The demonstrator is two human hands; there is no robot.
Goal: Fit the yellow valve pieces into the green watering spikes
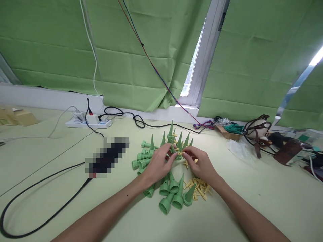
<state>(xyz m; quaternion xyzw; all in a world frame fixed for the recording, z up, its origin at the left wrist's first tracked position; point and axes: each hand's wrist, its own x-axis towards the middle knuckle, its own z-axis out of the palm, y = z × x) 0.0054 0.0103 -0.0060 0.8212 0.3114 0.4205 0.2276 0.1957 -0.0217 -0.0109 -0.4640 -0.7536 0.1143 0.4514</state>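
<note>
My left hand (160, 161) is closed on a green plastic spike (173, 148), its cone pointing up and partly hidden by the fingers. A small yellow plastic fitting (179, 153) sits between the two hands, and the fingertips of my right hand (200, 163) pinch its right end. Whether it is seated in the spike is too small to tell. Beyond the hands stand several upright green spikes (171, 130), some with yellow fittings at their sides. More loose green spikes (165, 203) lie nearer me and to the left. Beside my right wrist is a heap of yellow fittings (200, 190).
A pixelated dark object (107, 158) with a black cable lies on the left. Behind it is a white power strip (88, 122). At the back right are a small cardboard box (228, 132), a clear plastic bag (239, 149) and assorted items. Green blinds (141, 77) hang behind the table.
</note>
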